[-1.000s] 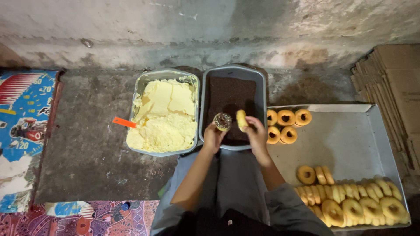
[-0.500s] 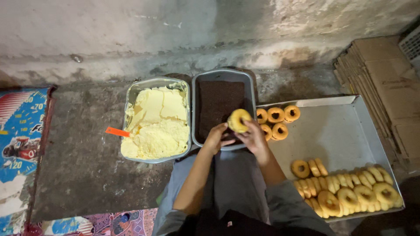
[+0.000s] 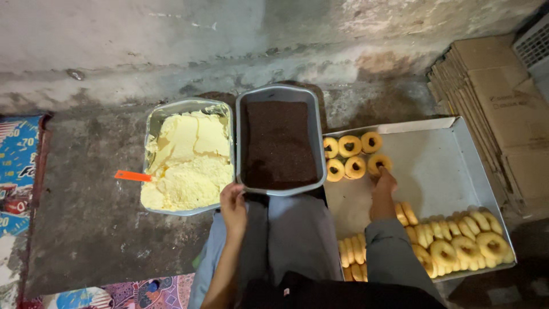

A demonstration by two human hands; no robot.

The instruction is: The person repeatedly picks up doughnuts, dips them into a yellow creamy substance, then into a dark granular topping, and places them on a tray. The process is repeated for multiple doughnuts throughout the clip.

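Observation:
My right hand (image 3: 384,185) reaches onto the large metal tray (image 3: 440,166) and its fingers rest on a ring-shaped donut (image 3: 378,163) at the end of a small group of filled donuts (image 3: 349,153). My left hand (image 3: 233,204) sits empty, fingers loosely apart, at the near rim of the grey pan of dark chocolate sprinkles (image 3: 278,143). Left of that pan stands a foil-coloured pan of pale yellow cream (image 3: 187,161) with an orange-handled tool (image 3: 132,175) over its left edge.
Many plain donuts (image 3: 452,240) lie packed in rows at the tray's near right. Flattened cardboard boxes (image 3: 503,114) are stacked at the right. A rough concrete wall (image 3: 229,40) runs behind. Colourful mats (image 3: 20,166) lie at the left and near edge.
Both hands held one donut over the sprinkle pan. Now my right hand has carried it right onto the tray beside the filled group, and my left hand has dropped to the pan's rim.

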